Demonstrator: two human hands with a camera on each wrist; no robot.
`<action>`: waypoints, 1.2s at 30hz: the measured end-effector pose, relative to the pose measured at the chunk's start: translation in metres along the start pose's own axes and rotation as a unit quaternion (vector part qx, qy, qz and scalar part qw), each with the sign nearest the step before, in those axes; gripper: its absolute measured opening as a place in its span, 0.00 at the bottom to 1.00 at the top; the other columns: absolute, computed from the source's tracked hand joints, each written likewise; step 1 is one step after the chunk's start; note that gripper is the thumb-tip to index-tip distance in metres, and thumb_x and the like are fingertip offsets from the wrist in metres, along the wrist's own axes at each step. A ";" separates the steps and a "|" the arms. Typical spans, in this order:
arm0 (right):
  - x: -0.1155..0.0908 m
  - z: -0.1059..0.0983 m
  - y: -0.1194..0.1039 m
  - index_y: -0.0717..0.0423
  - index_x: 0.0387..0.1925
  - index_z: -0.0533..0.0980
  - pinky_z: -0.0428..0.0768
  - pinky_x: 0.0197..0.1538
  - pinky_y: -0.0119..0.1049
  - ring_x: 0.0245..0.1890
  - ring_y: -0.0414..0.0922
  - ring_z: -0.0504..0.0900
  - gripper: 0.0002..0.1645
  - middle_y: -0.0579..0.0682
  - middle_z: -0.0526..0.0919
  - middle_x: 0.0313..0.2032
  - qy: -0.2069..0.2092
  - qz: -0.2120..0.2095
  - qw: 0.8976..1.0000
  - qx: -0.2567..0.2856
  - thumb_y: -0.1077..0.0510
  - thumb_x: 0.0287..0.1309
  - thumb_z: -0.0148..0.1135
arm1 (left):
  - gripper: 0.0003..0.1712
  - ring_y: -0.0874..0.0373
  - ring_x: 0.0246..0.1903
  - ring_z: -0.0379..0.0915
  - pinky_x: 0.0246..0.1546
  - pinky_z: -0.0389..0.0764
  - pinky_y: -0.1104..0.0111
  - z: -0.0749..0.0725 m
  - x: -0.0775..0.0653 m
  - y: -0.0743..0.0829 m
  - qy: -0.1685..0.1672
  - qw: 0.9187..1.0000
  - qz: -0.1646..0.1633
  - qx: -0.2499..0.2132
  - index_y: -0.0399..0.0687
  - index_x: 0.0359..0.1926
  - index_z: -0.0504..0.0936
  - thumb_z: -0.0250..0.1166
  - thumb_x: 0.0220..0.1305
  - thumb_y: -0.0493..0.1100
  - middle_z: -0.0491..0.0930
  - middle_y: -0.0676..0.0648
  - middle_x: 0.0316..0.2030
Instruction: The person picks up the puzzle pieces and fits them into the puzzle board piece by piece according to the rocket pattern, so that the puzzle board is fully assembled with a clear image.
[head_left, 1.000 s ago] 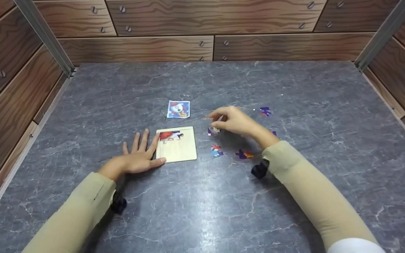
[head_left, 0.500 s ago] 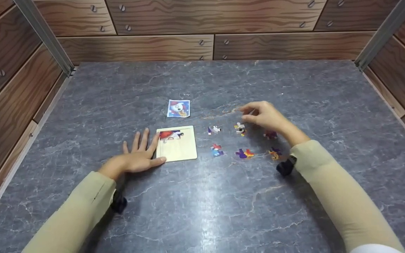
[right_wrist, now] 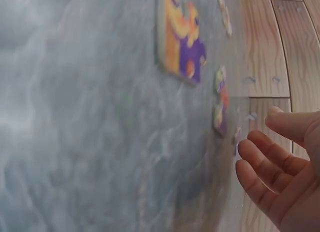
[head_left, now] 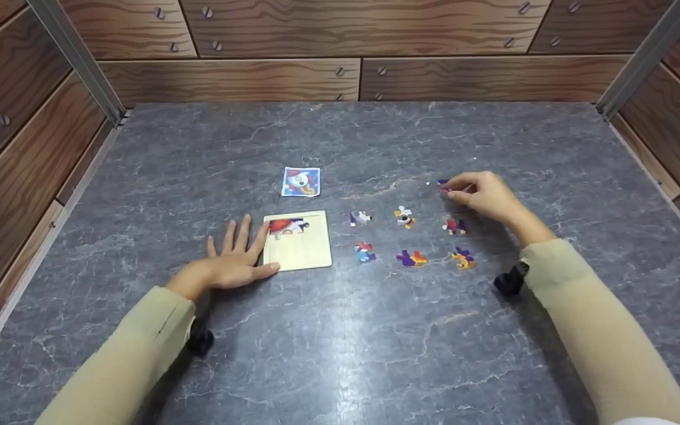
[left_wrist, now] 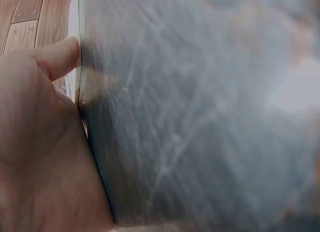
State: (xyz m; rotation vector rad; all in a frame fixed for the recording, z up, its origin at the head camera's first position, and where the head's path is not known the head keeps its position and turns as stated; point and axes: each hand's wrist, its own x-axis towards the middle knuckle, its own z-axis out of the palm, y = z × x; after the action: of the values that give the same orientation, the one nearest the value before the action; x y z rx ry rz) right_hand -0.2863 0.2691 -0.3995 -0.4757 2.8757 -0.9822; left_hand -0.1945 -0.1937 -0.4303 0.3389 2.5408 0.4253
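In the head view my left hand (head_left: 231,265) lies spread flat on the table, its index finger and thumb on the left edge of a cream puzzle tray (head_left: 304,254). Fitted pieces (head_left: 285,226) with red and white print fill the tray's upper left. Over to the right, my right hand (head_left: 487,195) reaches to a purple jigsaw piece (head_left: 443,186), fingertips at its right side and partly covering it. The right wrist view shows thumb and fingers loosely bent and apart, with no piece seen between them. An orange-and-purple jigsaw piece (right_wrist: 184,41) lies nearer that camera.
Several loose pieces lie between tray and right arm, among them a white one (head_left: 360,218), a red-and-blue one (head_left: 365,252) and a red-and-purple one (head_left: 454,226). A printed dog picture (head_left: 301,182) lies behind the tray. Wood-patterned walls (head_left: 340,29) enclose the table.
My right hand has moved right, from above the white piece, past the middle pieces, to the far purple piece. The left hand has stayed on the tray edge.
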 end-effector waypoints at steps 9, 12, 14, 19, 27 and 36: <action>0.012 -0.004 0.013 0.68 0.51 0.71 0.77 0.25 0.32 0.28 0.41 0.75 0.19 0.65 0.77 0.40 -0.041 0.062 0.997 0.035 0.65 0.58 0.59 | 0.56 0.44 0.64 0.03 0.53 0.18 0.36 0.000 0.000 0.001 0.000 1.000 -0.004 0.000 0.58 0.71 0.23 0.40 0.56 0.78 0.11 0.44 0.67; 0.015 -0.004 0.015 0.67 0.55 0.68 0.77 0.24 0.32 0.25 0.41 0.74 0.23 0.62 0.75 0.36 -0.053 0.064 0.996 0.021 0.66 0.58 0.58 | 0.56 0.45 0.63 0.03 0.53 0.18 0.36 0.000 0.001 0.000 0.000 1.000 -0.002 0.002 0.59 0.71 0.23 0.40 0.56 0.79 0.10 0.44 0.67; 0.018 -0.003 0.015 0.66 0.57 0.67 0.77 0.22 0.32 0.22 0.41 0.73 0.25 0.58 0.74 0.32 -0.058 0.066 0.996 0.018 0.66 0.57 0.58 | 0.56 0.45 0.63 0.02 0.53 0.18 0.36 0.000 0.001 0.000 -0.002 1.000 -0.001 0.002 0.59 0.71 0.23 0.39 0.56 0.79 0.10 0.44 0.67; 0.024 -0.002 0.014 0.64 0.59 0.67 0.75 0.20 0.32 0.17 0.39 0.72 0.27 0.54 0.71 0.28 -0.071 0.075 0.994 0.019 0.64 0.58 0.59 | 0.55 0.46 0.63 0.02 0.53 0.18 0.36 0.000 0.000 -0.001 -0.003 1.000 0.000 0.000 0.60 0.71 0.23 0.38 0.56 0.79 0.09 0.45 0.66; 0.030 -0.001 0.015 0.64 0.53 0.67 0.73 0.20 0.34 0.19 0.41 0.71 0.24 0.55 0.71 0.29 -0.083 0.093 0.992 0.009 0.58 0.58 0.62 | 0.54 0.43 0.64 0.04 0.53 0.18 0.36 -0.003 -0.003 0.002 0.000 1.000 0.005 0.001 0.56 0.71 0.24 0.40 0.59 0.76 0.11 0.42 0.67; 0.030 -0.001 0.014 0.67 0.45 0.66 0.73 0.22 0.34 0.24 0.42 0.70 0.21 0.56 0.70 0.34 -0.095 0.103 0.990 0.010 0.57 0.58 0.62 | 0.55 0.43 0.64 0.05 0.53 0.17 0.37 -0.004 -0.006 0.003 0.002 1.000 0.006 -0.006 0.56 0.71 0.24 0.40 0.58 0.76 0.12 0.41 0.67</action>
State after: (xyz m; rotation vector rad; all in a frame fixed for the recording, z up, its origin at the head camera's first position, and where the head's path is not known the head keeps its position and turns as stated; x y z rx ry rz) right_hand -0.3188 0.2705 -0.4061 -0.2493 2.6772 -0.8786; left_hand -0.1914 -0.1931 -0.4234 0.3492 2.5396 0.4455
